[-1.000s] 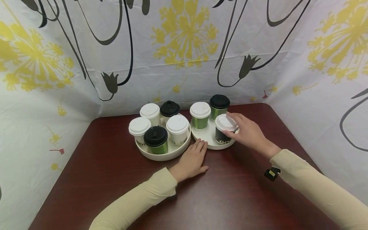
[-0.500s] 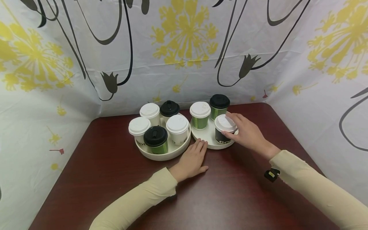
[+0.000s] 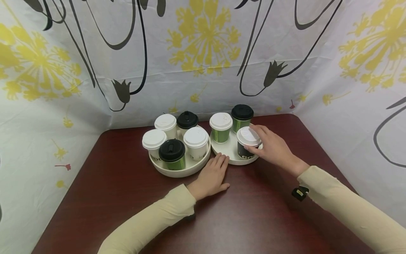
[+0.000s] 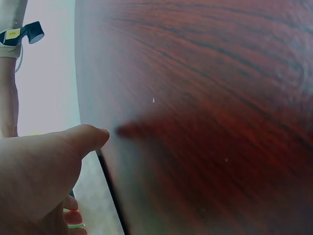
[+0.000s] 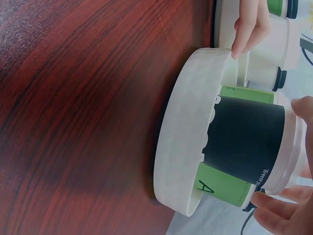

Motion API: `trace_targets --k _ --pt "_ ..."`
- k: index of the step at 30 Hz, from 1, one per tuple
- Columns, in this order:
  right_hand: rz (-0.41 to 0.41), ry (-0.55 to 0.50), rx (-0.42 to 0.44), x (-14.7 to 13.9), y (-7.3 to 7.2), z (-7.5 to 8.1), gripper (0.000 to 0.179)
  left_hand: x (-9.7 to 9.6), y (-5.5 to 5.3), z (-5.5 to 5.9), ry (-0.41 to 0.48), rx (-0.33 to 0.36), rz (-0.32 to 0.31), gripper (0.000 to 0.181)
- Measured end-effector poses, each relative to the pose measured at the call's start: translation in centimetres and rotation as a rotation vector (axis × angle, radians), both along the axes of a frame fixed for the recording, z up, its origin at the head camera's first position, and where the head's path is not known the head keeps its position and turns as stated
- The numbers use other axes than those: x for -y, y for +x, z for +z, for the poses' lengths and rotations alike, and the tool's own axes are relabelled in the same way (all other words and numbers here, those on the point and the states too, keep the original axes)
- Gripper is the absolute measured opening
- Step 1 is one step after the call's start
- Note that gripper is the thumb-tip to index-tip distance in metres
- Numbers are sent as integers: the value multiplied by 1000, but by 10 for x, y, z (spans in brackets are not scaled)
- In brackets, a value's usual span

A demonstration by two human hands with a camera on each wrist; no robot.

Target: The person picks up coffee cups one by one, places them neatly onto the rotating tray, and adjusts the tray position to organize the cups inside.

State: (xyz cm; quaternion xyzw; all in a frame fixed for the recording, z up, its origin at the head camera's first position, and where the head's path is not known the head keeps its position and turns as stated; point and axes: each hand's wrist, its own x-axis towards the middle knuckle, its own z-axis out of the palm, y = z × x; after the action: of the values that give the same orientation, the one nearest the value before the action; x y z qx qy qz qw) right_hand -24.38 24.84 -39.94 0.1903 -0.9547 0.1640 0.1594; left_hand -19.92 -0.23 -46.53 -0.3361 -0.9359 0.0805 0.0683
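Observation:
A dark paper cup (image 3: 245, 151) with a white lid stands upright on the right-hand white round tray (image 3: 234, 160). My right hand (image 3: 273, 146) grips this cup at its lid, thumb on the near side and fingers on the far side. In the right wrist view the cup's dark sleeve (image 5: 247, 137) rises above the tray wall (image 5: 188, 132). My left hand (image 3: 210, 178) lies with straight fingers, its fingertips touching the near rim of that tray. On the same tray are a green cup with a white lid (image 3: 221, 128) and a green cup with a black lid (image 3: 242, 116).
Left of it, a second white round tray (image 3: 177, 173) holds several lidded paper cups, including a green one with a black lid (image 3: 172, 155). Both trays sit near the back of a dark red wooden table (image 3: 133, 197). A patterned fabric (image 3: 203, 88) hangs behind the table and at its sides.

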Motion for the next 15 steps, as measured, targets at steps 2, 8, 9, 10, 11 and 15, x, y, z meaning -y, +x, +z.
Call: trace_targets --k 2,8,9,10,11,15 --pt "3 4 2 0 -1 1 81 0 0 1 -7 0 2 99" --pt "0 13 -24 -1 -2 6 82 3 -1 10 -9 -14 -14 101" --pt "1 12 -33 -2 -3 7 83 3 -1 14 -7 -22 -21 101" --pt "3 9 -42 -2 -3 8 83 4 -1 18 -1 -36 -30 100" --pt "7 9 -53 -2 -4 9 84 4 -1 23 1 -43 -38 99" --pt "43 6 -114 0 -8 15 86 6 1 43 14 -53 -71 96"
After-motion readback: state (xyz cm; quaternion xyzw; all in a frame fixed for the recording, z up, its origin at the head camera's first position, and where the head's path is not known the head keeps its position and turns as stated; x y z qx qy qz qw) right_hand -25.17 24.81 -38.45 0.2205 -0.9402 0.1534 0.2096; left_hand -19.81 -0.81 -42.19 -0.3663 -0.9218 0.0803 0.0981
